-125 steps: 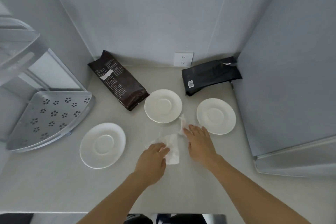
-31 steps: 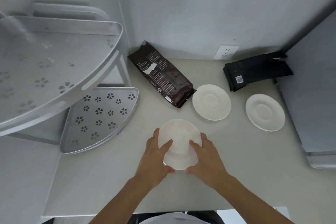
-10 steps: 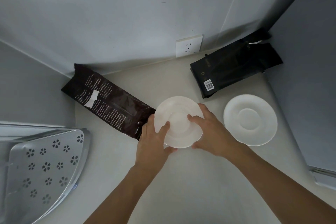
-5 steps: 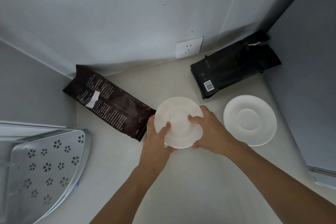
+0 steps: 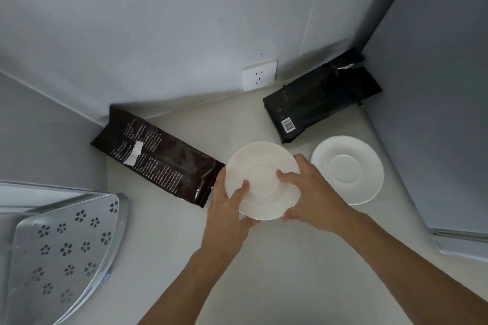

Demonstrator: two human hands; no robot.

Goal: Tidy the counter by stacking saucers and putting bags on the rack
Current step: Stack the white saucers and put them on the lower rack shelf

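Observation:
I hold a white saucer (image 5: 260, 163) by its rim with both hands: my left hand (image 5: 227, 216) on its left edge, my right hand (image 5: 311, 192) on its right edge. It sits low over the counter, just right of a dark brown bag (image 5: 158, 158) lying flat. A sliver of white shows under its near edge; I cannot tell whether another saucer lies beneath. A second white saucer (image 5: 346, 170) rests on the counter to the right. Behind that one, a black bag (image 5: 317, 103) with a barcode label lies in the back right corner.
A metal corner rack (image 5: 66, 245) with flower-shaped holes stands at the front left. A wall socket (image 5: 259, 78) is on the back wall. A grey panel (image 5: 435, 113) bounds the counter (image 5: 277, 258) on the right.
The saucer came with both hands from the front left to the middle spot beside the brown bag, where another saucer lay. Over the last second it has barely moved.

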